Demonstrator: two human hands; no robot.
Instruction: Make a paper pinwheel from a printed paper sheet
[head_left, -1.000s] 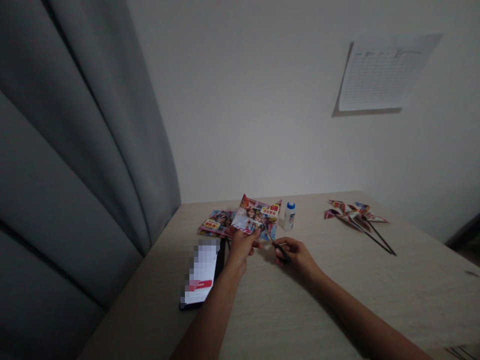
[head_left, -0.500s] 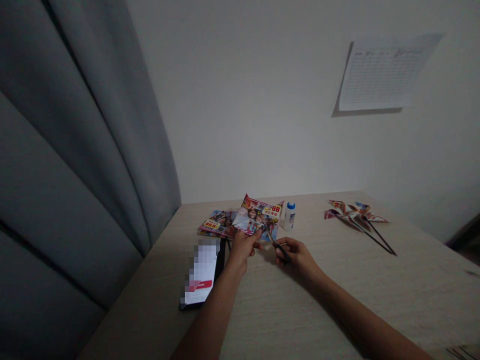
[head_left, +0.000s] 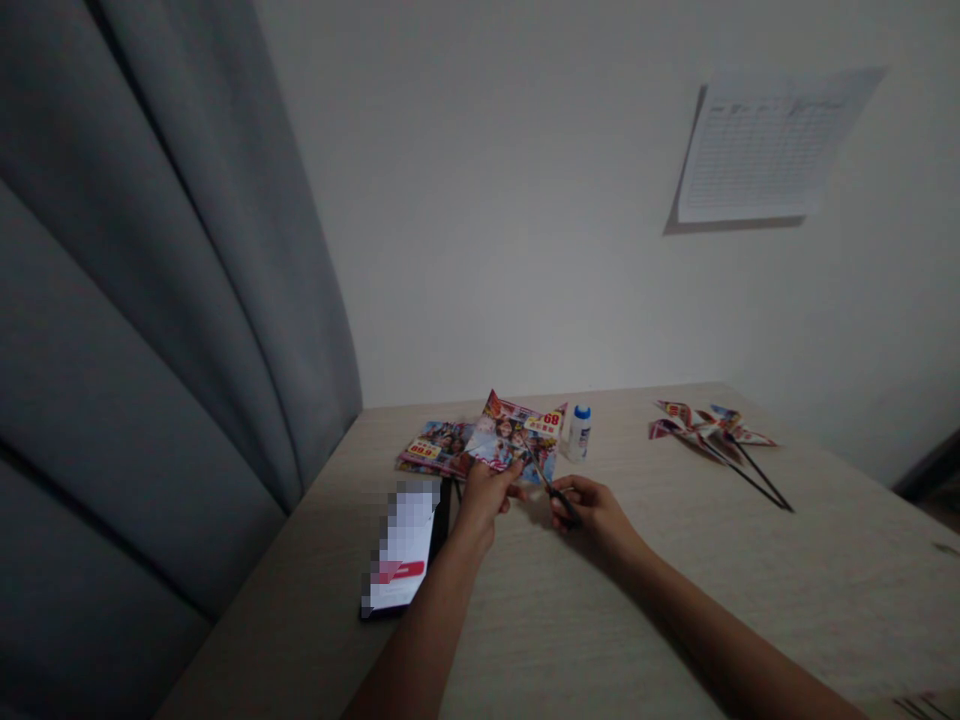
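A square sheet of printed paper (head_left: 517, 425) is raised above the table, its corners curling up. My left hand (head_left: 487, 492) pinches its lower edge, thumb on top. My right hand (head_left: 585, 507) is closed around the black handles of a pair of scissors (head_left: 547, 483), whose blades point up and left over the right part of the sheet. Just behind and left of that sheet lies a stack of similar printed papers (head_left: 433, 447). A glue bottle with a blue cap (head_left: 580, 433) stands right of the sheet.
A phone with a lit screen (head_left: 405, 550) lies beside my left forearm. Paper pinwheels on dark sticks (head_left: 712, 430) rest on the table (head_left: 555, 620) at the right. A grey curtain (head_left: 187, 300) hangs at the left, and a lined sheet (head_left: 757, 160) is on the wall.
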